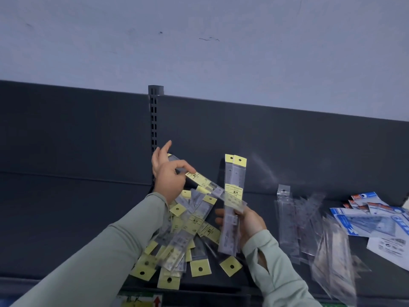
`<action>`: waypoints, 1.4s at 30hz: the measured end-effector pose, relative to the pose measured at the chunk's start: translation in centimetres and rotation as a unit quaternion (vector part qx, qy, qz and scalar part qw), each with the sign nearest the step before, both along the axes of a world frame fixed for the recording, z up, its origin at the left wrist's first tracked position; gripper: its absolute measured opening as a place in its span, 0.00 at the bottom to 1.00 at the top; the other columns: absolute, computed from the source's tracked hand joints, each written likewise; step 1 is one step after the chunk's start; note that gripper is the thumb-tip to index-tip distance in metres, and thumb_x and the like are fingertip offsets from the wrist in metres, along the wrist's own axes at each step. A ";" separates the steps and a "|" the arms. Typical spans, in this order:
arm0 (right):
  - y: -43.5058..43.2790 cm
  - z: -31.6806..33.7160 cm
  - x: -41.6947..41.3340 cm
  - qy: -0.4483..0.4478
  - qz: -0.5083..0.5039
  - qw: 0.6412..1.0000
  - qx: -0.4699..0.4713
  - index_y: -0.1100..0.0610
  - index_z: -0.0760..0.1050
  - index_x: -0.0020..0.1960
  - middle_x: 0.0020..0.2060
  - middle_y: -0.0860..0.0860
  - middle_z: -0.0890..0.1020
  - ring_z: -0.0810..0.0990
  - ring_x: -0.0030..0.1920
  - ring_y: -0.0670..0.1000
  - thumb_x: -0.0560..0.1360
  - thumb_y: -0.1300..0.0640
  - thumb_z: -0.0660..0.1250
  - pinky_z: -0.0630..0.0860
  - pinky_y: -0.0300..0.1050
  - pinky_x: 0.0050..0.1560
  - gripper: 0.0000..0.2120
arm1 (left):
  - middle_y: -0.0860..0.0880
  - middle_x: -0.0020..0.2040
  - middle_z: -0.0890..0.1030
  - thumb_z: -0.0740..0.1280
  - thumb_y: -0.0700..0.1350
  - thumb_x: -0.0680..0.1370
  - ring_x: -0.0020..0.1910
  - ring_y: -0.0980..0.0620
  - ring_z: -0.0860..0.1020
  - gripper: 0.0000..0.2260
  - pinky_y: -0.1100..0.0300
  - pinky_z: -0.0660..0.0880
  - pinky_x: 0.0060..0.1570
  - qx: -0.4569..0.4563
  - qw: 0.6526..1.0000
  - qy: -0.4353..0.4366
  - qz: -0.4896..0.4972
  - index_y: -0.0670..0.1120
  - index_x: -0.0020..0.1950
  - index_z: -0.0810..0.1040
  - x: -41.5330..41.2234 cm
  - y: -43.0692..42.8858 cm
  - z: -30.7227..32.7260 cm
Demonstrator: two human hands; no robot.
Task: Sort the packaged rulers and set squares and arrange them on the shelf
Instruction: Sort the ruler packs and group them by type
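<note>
A loose pile of packaged rulers with yellow header cards (177,244) lies on the dark shelf (66,218). My left hand (169,173) pinches one yellow-labelled ruler pack (205,183) and holds it tilted above the pile. My right hand (247,222) grips a small upright bunch of ruler packs (233,207), yellow tops pointing up. The tilted pack's lower end reaches across the bunch near my right hand. Clear packaged rulers and set squares (309,229) lie to the right.
Blue and white printed set-square packs (374,218) lie at the far right of the shelf. The shelf's dark back panel has a slotted upright (154,120). A price label strip (141,300) runs along the shelf's front edge. Above is a pale wall.
</note>
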State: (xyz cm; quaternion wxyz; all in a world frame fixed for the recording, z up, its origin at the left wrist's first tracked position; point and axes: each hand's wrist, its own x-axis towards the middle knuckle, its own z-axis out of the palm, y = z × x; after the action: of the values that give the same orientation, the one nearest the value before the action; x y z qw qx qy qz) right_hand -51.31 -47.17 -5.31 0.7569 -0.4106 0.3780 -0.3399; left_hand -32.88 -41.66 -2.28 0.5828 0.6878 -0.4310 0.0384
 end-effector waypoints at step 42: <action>-0.2 -1.7 1.6 0.018 0.052 0.998 -0.041 0.60 0.71 0.52 0.30 0.58 0.75 0.73 0.26 0.54 0.79 0.67 0.56 0.73 0.45 0.30 0.07 | 0.49 0.32 0.70 0.60 0.42 0.81 0.30 0.53 0.68 0.14 0.61 0.68 0.33 0.186 0.945 0.256 -0.084 0.47 0.34 0.69 -2.0 -1.4 -0.1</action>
State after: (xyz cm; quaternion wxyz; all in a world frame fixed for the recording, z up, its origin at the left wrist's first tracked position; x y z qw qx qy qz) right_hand -49.73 -47.36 -7.01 0.7489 -0.4668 0.3555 -0.3080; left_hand -34.84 -43.06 -2.36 0.5361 0.7323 -0.3225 -0.2691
